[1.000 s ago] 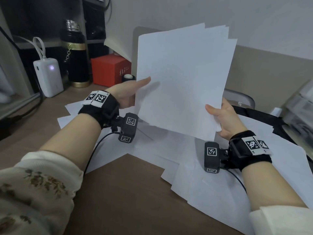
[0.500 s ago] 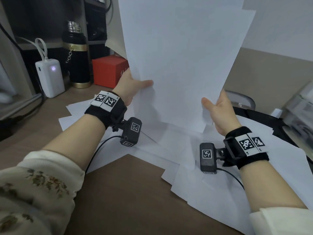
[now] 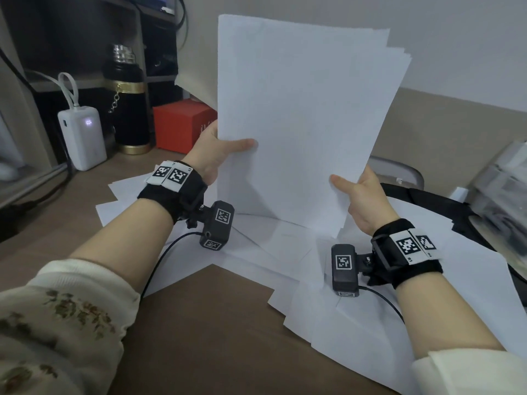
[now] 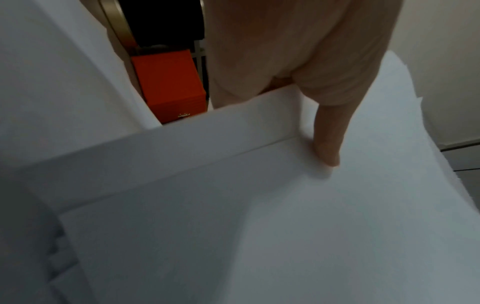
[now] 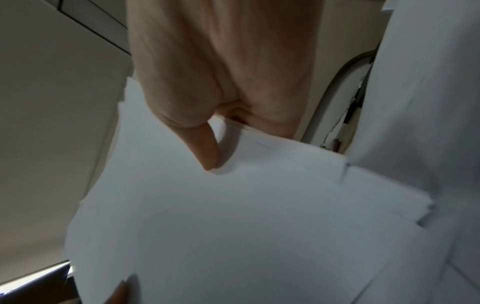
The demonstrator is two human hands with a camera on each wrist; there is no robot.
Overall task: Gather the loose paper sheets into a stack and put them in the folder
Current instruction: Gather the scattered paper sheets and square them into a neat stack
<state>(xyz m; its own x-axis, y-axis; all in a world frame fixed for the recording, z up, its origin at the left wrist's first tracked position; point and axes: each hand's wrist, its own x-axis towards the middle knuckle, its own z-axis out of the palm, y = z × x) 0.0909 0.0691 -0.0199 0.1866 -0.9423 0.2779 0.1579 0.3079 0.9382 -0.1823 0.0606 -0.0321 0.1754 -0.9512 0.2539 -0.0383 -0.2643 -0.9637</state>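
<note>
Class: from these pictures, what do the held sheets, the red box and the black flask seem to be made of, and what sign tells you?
Sheets: thin matt white paper; the staggered edges fan out at the top right.
Red box: probably card, matt, with sharp folded edges.
Flask: likely metal; shiny silver cap and glossy gold bands on a black body.

On my head view I see a brown worktop (image 3: 199, 323). At its far left stands a white power bank (image 3: 82, 138) with a small lit display and a looped white cable. Just right of it stands a black flask (image 3: 127, 109) with a gold band and steel cap. Beside that sits a red box (image 3: 182, 125), which my left wrist view shows too (image 4: 168, 84). Behind them I make out dark shelving (image 3: 85, 38). Far right is a blurred clear container (image 3: 502, 189).
</note>
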